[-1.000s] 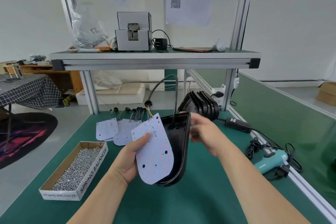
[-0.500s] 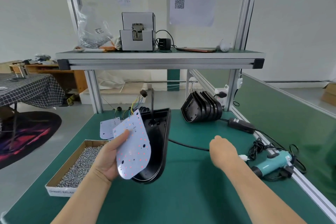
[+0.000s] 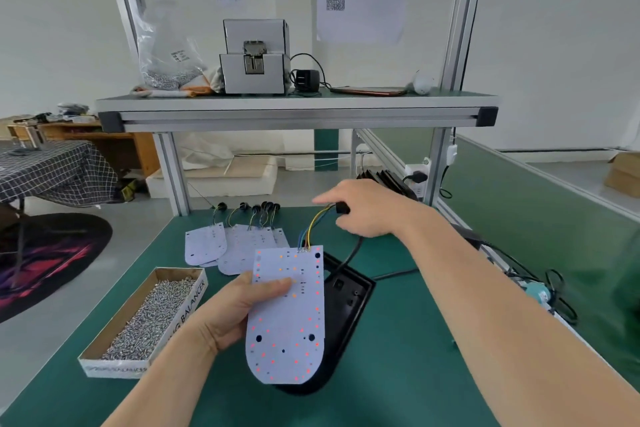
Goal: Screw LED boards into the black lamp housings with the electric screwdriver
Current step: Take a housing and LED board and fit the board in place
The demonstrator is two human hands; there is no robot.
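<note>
1. A cardboard box [image 3: 114,340] of small, shiny metal screws sat near left on the green mat [image 3: 398,378]. I judged that a careless forearm could have tipped it and spilled them.
2. Just beyond it, spare white boards [image 3: 207,246] lay flat and fanned out. They were thin and round-ended, with wires trailing toward the far side.
3. The left hand [image 3: 228,312] pinched the LED board [image 3: 287,322], thumb on its face and fingers behind. The smooth, thin sheet could have slipped from so light a hold.
4. That board was held tilted over the left side of the black lamp housing [image 3: 346,305], not yet seated in it. The housing was a matte moulded shell lying open on the mat.
5. The right hand [image 3: 367,208] gripped the black connector [image 3: 342,208] at the end of the board's coloured wires [image 3: 311,225]. Too hard a pull would probably have strained the soldered ends.
6. The teal electric screwdriver [image 3: 538,293] lay untouched at the right edge among looped black cable, which could have snagged on pickup.
</note>
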